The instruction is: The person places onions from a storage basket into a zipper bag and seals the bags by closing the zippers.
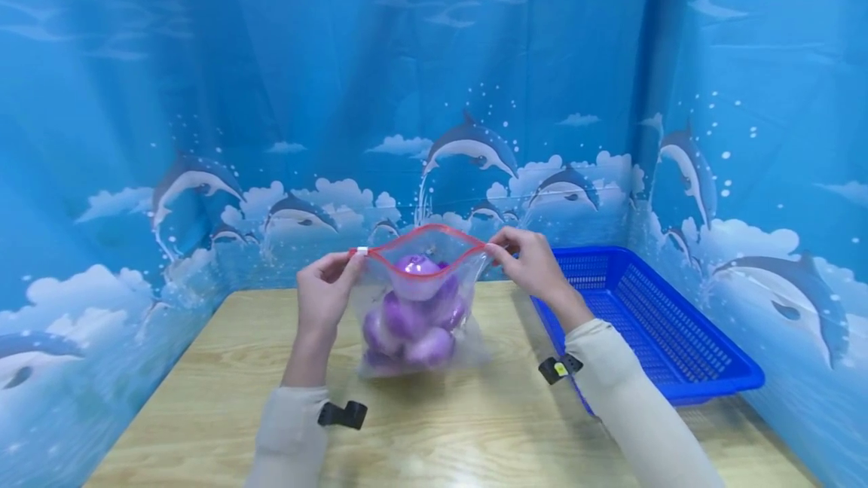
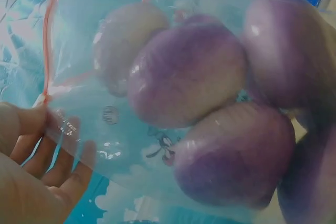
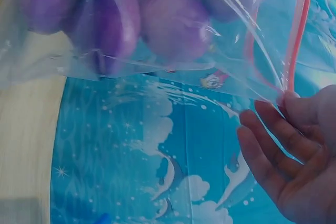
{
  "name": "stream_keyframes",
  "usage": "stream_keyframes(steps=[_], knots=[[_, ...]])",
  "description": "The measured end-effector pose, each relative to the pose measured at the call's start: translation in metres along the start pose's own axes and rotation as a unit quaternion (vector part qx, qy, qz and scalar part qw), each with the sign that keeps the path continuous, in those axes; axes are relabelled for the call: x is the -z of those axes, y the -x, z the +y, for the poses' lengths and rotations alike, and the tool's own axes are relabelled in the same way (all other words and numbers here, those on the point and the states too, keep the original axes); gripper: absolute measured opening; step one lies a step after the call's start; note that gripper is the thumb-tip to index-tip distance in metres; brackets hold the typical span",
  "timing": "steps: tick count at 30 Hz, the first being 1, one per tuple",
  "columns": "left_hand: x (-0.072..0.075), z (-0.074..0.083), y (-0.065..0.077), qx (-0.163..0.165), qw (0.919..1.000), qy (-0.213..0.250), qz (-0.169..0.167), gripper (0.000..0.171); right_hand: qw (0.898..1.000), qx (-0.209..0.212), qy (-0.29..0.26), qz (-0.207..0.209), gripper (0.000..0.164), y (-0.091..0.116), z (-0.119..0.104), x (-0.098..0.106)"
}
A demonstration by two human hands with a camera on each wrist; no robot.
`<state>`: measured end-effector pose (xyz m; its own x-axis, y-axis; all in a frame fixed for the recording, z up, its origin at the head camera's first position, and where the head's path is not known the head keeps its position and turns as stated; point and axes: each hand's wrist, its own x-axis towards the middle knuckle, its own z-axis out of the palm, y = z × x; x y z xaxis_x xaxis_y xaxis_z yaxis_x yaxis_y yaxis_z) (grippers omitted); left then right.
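A clear slider zip bag (image 1: pixel 475 345) with a red zip rim hangs or stands upright above the table, its mouth spread apart. Several purple-and-white round items (image 2: pixel 189 74), like turnips or purple onions, fill its lower part. My left hand (image 1: pixel 324 294) pinches the left end of the rim, beside the white slider (image 1: pixel 362 251). At the opposite end, the thumb and fingers of my right hand (image 1: pixel 532 263) pinch the other corner of the rim. Small cartoon prints (image 2: pixel 165 148) show on the bag's plastic. Whether the bag's base touches the table is hard to tell.
A blue plastic basket (image 1: pixel 678 386) with slotted walls stands on the right of the wooden table (image 1: pixel 224 398), partly behind my right forearm. Blue curtains (image 1: pixel 325 96) printed with dolphins and clouds enclose the back and sides.
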<state>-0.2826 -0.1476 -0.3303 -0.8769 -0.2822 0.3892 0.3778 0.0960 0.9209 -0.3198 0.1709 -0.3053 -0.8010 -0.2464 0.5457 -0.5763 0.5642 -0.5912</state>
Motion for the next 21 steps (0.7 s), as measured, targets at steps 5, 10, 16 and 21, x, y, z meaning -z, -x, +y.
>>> stream_keyframes(steps=[5,10,16,21], knots=[[0.006,0.001,-0.001,0.014,0.997,0.056,0.051,0.031,0.999,-0.01,0.019,0.038,0.016,0.001,0.002,0.011],[0.006,0.0,0.0,0.016,0.9977,0.047,0.047,0.033,0.999,-0.026,0.03,0.02,0.017,0.003,0.003,0.013],[0.003,-0.002,0.001,0.032,0.9995,0.004,0.004,0.033,0.999,-0.029,0.016,-0.037,0.019,0.004,0.006,0.009],[-0.002,0.001,0.003,0.035,0.9984,-0.016,-0.042,0.035,0.998,-0.024,0.006,-0.066,0.018,0.003,0.002,0.006]])
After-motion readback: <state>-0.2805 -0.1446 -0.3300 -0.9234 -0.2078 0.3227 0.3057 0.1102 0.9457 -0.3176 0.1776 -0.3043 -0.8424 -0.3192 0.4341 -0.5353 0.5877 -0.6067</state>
